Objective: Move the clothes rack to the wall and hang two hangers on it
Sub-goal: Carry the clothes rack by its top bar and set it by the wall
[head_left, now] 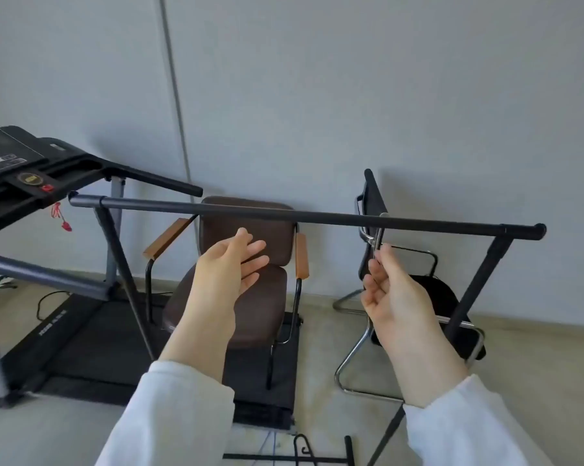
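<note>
The black clothes rack stands in front of me near the grey wall, its top bar (pixel 283 215) running left to right on slanted legs. A silver hanger hook (pixel 377 235) sits over the bar right of centre. My right hand (pixel 394 297) pinches the stem just below that hook; my hand and sleeve hide the hanger's body. My left hand (pixel 230 270) is held open in the air just below the bar's middle, touching nothing. A black hanger-like piece (pixel 300 449) shows at the bottom edge.
A black treadmill (pixel 31 163) fills the left side, one handrail reaching near the rack's left end. Behind the bar stand a brown armchair (pixel 250 230) and a black chair with a chrome frame (pixel 371 196), both against the wall. The floor is beige.
</note>
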`<state>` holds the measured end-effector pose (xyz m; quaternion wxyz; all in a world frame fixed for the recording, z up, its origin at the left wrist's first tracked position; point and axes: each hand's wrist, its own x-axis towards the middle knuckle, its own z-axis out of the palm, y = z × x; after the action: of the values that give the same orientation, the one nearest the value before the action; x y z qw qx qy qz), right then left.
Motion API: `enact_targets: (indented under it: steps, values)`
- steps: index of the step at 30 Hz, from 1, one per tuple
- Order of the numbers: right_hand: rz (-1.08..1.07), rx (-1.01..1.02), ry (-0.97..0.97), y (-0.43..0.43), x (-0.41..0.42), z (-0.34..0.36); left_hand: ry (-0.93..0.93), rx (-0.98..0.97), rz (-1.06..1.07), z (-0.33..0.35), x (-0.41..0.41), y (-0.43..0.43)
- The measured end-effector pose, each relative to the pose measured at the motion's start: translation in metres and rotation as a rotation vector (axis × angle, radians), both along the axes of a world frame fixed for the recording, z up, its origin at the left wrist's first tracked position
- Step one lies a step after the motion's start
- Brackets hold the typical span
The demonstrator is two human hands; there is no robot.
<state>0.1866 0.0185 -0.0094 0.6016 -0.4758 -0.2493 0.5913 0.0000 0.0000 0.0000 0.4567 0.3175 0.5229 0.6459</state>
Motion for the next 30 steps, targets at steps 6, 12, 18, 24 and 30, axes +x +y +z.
enact_targets:
  steps: [6,12,18,24,30]
  values:
    - [-0.060,0.021,-0.065,0.027,0.000,0.001,-0.020,-0.026,-0.034,0.003,-0.005,0.032]
    - [-0.117,0.083,-0.123,0.045,-0.004,0.007,-0.006,-0.014,-0.010,0.004,-0.017,0.053]
    - [-0.168,0.115,-0.158,0.052,-0.008,0.008,0.012,0.038,-0.041,-0.001,-0.024,0.061]
    - [-0.213,0.133,-0.186,0.048,-0.005,0.016,0.040,0.059,-0.078,-0.001,-0.019,0.061]
    - [-0.251,0.124,-0.171,0.033,0.005,0.024,0.073,0.111,-0.077,0.002,-0.005,0.050]
